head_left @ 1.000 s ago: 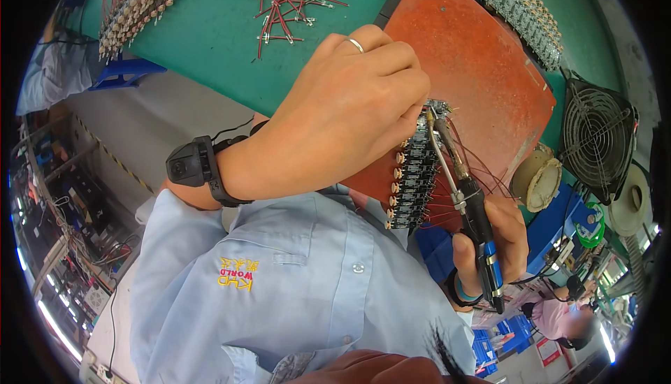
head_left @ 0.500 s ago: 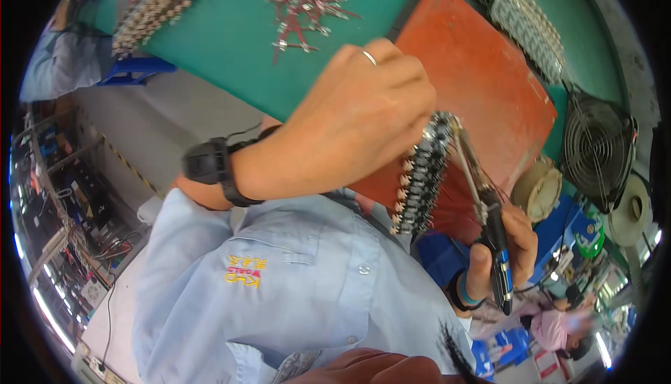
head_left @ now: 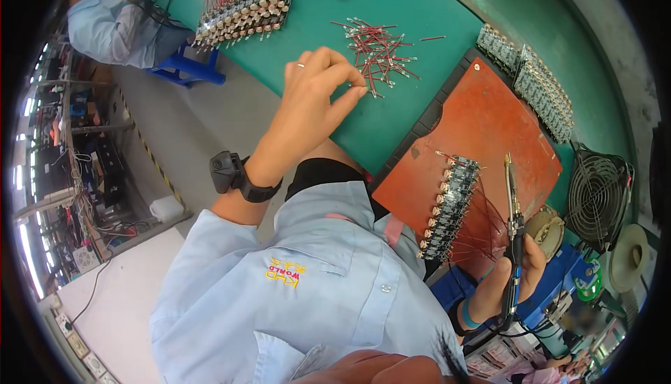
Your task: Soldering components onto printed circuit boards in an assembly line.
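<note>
My left hand (head_left: 318, 97) reaches over the green table, its thumb and forefinger tips pinched together at the near edge of a loose pile of short red wires (head_left: 377, 48) with silvery ends. Whether a wire is between the fingertips is too small to tell. In my right hand (head_left: 514, 272) is a soldering iron (head_left: 516, 237) with a black and blue handle, its tip pointing away from me above an orange-red board. Left of the iron, a row of small black circuit boards (head_left: 449, 206) lies on that board. Thin red wires trail from the row's right side.
The orange-red work board (head_left: 482, 104) has a dark edge strip. More circuit board rows stand at the far left (head_left: 244, 13) and far right (head_left: 542, 90). A black round-grilled fan (head_left: 594, 192) and a solder-like spool (head_left: 629, 257) are at right. A person in light blue (head_left: 115, 31) sits at upper left.
My left hand has moved from the top end of the circuit board row to the red wire pile. The soldering iron's tip has come away from the row. The view has shifted.
</note>
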A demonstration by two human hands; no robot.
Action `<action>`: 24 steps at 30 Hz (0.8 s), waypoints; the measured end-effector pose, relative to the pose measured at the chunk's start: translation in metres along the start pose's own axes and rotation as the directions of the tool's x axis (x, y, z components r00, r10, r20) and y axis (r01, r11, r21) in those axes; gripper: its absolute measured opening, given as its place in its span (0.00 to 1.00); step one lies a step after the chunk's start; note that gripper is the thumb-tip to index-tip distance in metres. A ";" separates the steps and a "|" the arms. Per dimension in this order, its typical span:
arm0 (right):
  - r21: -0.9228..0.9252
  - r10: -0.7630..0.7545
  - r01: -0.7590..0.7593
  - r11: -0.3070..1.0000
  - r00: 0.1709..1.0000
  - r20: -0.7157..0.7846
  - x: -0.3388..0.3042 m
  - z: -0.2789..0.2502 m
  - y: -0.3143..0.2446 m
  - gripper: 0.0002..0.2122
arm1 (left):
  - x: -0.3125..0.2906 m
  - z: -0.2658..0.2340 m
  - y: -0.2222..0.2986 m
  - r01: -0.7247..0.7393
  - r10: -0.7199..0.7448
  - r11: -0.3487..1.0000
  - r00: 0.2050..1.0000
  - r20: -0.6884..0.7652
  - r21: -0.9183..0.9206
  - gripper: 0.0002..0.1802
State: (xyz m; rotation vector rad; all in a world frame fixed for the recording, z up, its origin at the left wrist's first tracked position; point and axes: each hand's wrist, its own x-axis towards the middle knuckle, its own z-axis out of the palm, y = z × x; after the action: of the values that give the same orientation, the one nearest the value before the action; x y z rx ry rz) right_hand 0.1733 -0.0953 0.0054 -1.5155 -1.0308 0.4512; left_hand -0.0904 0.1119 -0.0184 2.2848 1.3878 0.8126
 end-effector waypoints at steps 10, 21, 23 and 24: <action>0.001 -0.016 0.016 1.000 1.000 0.001 -0.010 0.006 -0.005 0.23 | -0.006 0.016 -0.008 -0.088 0.082 0.991 0.994 0.068 0.098 0.04; 0.198 -0.009 0.009 0.980 1.000 -0.002 -0.011 0.016 -0.008 0.24 | 0.008 0.021 0.009 -0.200 0.189 0.963 0.979 -0.076 -0.181 0.03; 0.194 -0.026 0.030 0.981 0.999 -0.025 -0.010 0.016 -0.005 0.25 | 0.016 0.018 0.016 -0.158 0.140 0.937 0.987 -0.080 -0.312 0.04; 0.205 -0.032 0.037 0.978 0.999 -0.030 -0.009 0.016 -0.005 0.26 | 0.017 0.014 0.022 -0.153 0.116 0.938 0.984 -0.135 -0.312 0.04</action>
State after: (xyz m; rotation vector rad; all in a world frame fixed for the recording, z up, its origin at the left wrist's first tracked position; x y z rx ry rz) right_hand 0.1538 -0.0936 0.0038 -1.3139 -0.9577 0.4964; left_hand -0.0602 0.1171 -0.0117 2.1209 1.0574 1.1390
